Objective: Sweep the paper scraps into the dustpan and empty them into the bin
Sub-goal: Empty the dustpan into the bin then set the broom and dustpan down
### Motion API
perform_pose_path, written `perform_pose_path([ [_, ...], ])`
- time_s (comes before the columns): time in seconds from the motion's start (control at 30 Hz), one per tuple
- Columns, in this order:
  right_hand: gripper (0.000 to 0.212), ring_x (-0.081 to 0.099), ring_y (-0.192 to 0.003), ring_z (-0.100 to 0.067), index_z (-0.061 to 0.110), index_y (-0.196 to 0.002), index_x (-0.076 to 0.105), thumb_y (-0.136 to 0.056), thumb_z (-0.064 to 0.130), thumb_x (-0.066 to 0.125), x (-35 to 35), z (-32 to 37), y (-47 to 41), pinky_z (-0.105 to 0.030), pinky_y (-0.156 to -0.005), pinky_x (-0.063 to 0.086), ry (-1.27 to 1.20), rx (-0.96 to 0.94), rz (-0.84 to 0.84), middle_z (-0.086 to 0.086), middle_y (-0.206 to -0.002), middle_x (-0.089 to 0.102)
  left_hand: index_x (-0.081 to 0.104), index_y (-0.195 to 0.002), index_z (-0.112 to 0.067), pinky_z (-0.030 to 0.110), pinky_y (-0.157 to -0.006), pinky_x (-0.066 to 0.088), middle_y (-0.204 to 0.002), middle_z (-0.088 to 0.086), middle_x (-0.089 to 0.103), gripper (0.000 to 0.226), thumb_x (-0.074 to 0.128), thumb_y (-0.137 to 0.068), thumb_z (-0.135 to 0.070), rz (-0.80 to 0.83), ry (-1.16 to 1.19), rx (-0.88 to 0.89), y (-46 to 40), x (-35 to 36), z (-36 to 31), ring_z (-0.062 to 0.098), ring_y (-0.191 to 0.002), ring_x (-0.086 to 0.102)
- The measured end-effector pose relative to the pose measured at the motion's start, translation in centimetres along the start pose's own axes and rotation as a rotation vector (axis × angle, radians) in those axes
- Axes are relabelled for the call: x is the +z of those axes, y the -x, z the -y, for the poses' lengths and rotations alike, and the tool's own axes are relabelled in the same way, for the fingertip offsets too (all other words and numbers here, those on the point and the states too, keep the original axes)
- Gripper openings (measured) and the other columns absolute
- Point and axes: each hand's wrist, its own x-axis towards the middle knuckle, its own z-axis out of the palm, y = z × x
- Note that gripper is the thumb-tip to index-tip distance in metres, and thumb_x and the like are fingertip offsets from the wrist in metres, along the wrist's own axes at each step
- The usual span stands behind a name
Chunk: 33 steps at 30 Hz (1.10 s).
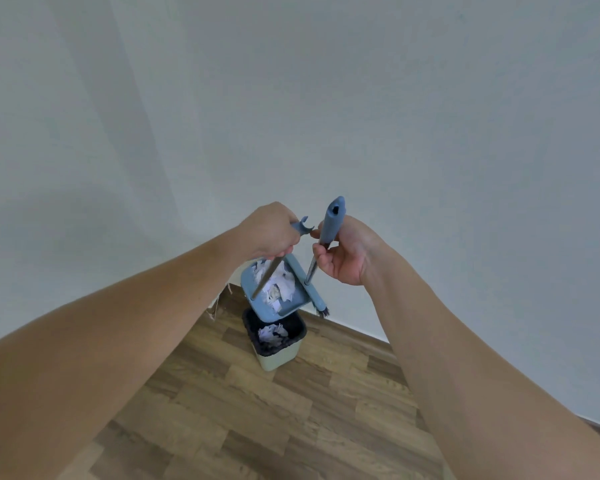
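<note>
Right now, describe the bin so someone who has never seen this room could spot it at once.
Look at the wood-pattern floor where it meets the pale wall. The bin stands there, directly under the blue dustpan held by the left hand. It is a small square pale green tub with a dark liner, paper scraps inside.

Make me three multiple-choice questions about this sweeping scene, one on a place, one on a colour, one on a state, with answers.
1. Where is the dustpan?
A. Above the bin
B. Flat on the floor
C. Hung on the wall

2. What colour is the broom handle?
A. Red
B. Blue
C. Yellow

3. How is the right hand?
A. Open, idle
B. Gripping the broom handle
C. Pressing the bin

Answers: 1 A, the pan with paper scraps hangs over the bin's mouth; 2 B, its grip is blue; 3 B, fingers curl round it.
</note>
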Motion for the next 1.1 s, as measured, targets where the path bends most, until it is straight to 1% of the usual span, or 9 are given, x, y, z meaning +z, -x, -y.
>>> perform_pose_path([
  [0.13, 0.007, 0.05, -0.029, -0.011, 0.009, -0.085, 0.051, -0.088, 0.015, 0.049, -0.4, -1.8, -1.0, -0.015, -0.036, 0.047, -0.023, 0.052, -0.012, -0.009, -0.063, 0.051, 0.061, -0.08, -0.003, 0.028, -0.051, 0.039, -0.064, 0.006, 0.059, 0.014, 0.048, -0.083, -0.002, -0.004, -0.247, 0.073, 0.2, 1.0, 3.0, 0.023, -0.058, 0.05],
  [0.23, 0.012, 0.05, -0.029, -0.012, 0.008, -0.082, 0.052, -0.09, 0.017, 0.048, -0.7, -3.2, -1.6, -0.015, -0.036, 0.047, -0.047, 0.096, -0.021, -0.01, -0.064, 0.052, 0.055, -0.088, -0.015, 0.035, -0.064, 0.044, -0.081, 0.008, 0.058, 0.009, 0.049, -0.089, -0.008, 0.009, -0.425, 0.139, 0.7, 2.1, 5.0, 0.022, -0.07, 0.052],
  [0.37, 0.013, 0.05, -0.028, -0.013, 0.007, -0.083, 0.051, -0.091, 0.015, 0.046, -1.1, -5.1, -2.2, -0.015, -0.035, 0.047, -0.07, 0.128, -0.028, -0.012, -0.065, 0.051, 0.062, -0.101, -0.009, 0.031, -0.067, 0.036, -0.077, 0.001, 0.05, 0.018, 0.047, -0.093, -0.013, 0.037, -0.497, 0.165, 1.9, 3.9, 7.7, 0.025, -0.082, 0.049],
  [0.47, 0.015, 0.05, -0.027, -0.013, 0.006, -0.082, 0.051, -0.092, 0.016, 0.046, -1.3, -6.4, -2.7, -0.016, -0.033, 0.047, -0.084, 0.154, -0.033, -0.012, -0.066, 0.05, 0.059, -0.121, -0.008, 0.032, -0.073, 0.041, -0.108, 0.012, 0.063, 0.03, 0.045, -0.095, -0.016, 0.101, -0.522, 0.167, 3.0, 5.3, 9.3, 0.03, -0.096, 0.058],
  [0.53, 0.016, 0.05, -0.027, -0.013, 0.006, -0.082, 0.052, -0.093, 0.016, 0.046, -1.6, -7.4, -3.2, -0.016, -0.033, 0.047, -0.089, 0.169, -0.04, -0.012, -0.067, 0.05, 0.058, -0.122, -0.01, 0.034, -0.073, 0.042, -0.112, 0.013, 0.064, 0.031, 0.043, -0.096, -0.018, 0.13, -0.561, 0.164, 3.5, 6.3, 10.4, 0.029, -0.097, 0.059],
  [0.67, 0.016, 0.052, -0.028, -0.013, 0.007, -0.081, 0.053, -0.093, 0.014, 0.046, -2.5, -9.6, -4.3, -0.016, -0.033, 0.047, -0.081, 0.195, -0.037, -0.011, -0.068, 0.051, 0.059, -0.11, -0.01, 0.031, -0.067, 0.038, -0.1, 0.01, 0.064, 0.025, 0.042, -0.095, -0.021, 0.205, -0.622, 0.154, 4.3, 9.0, 12.5, 0.025, -0.08, 0.052],
  [0.73, 0.017, 0.052, -0.028, -0.013, 0.007, -0.077, 0.053, -0.092, 0.011, 0.045, -2.9, -10.6, -4.6, -0.016, -0.033, 0.046, -0.082, 0.207, -0.04, -0.01, -0.065, 0.051, 0.059, -0.111, -0.009, 0.034, -0.07, 0.044, -0.101, 0.009, 0.063, 0.026, 0.043, -0.095, -0.023, 0.253, -0.667, 0.146, 4.6, 10.9, 13.9, 0.027, -0.085, 0.058],
  [0.9, 0.013, 0.052, -0.029, -0.012, 0.008, -0.08, 0.052, -0.089, 0.007, 0.043, -3.4, -13.1, -5.3, -0.016, -0.033, 0.045, -0.074, 0.234, -0.041, -0.009, -0.064, 0.051, 0.059, -0.111, -0.008, 0.038, -0.069, 0.049, -0.104, 0.014, 0.067, 0.023, 0.043, -0.095, -0.008, 0.33, -0.83, 0.179, 5.5, 15.2, 16.2, 0.031, -0.089, 0.066],
  [1.1, 0.013, 0.052, -0.029, -0.013, 0.007, -0.081, 0.053, -0.088, 0.005, 0.042, -3.7, -14.7, -5.9, -0.016, -0.034, 0.045, -0.106, 0.241, -0.05, -0.009, -0.053, 0.054, 0.055, -0.112, -0.01, 0.047, -0.077, 0.056, -0.103, 0.014, 0.067, 0.023, 0.042, -0.094, -0.005, 0.425, -0.941, 0.204, 5.8, 16.7, 17.2, 0.035, -0.09, 0.066],
])
